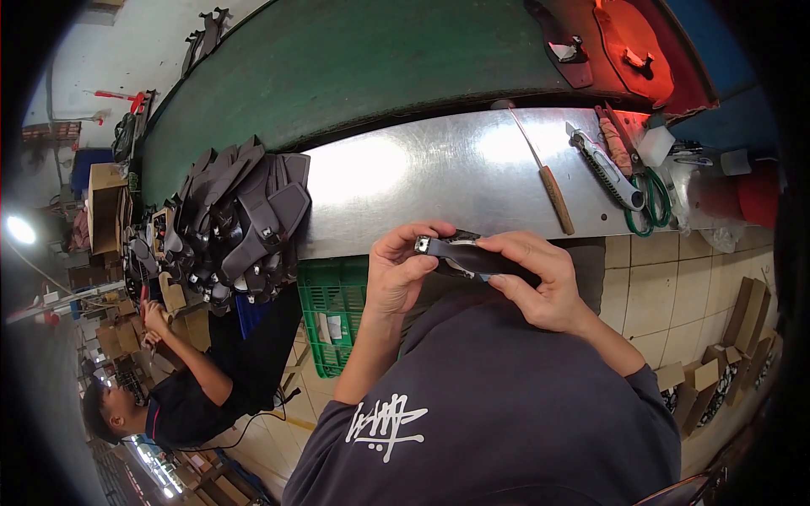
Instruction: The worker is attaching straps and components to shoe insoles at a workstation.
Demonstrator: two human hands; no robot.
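Observation:
A dark grey strap piece (462, 253) with a shiny metal fitting at one end is held up in front of my body, just off the near edge of the steel table. My left hand (403, 266) pinches its left end, thumb and forefinger beside the fitting. My right hand (540, 282) grips the other end between thumb and fingers. What lies on the underside of the piece is hidden. To the left, a heap of similar dark grey strap pieces (278, 207) with metal fittings is stacked on the table.
On the steel table (371, 194) lie a wooden-handled awl (553, 194), a utility knife (609, 173), green-handled scissors (654, 202) and a thread spool (616, 145). Beyond runs a green conveyor belt (380, 59) with strap pieces (637, 55). A green crate (325, 337) stands below; a co-worker (186, 396) is at left.

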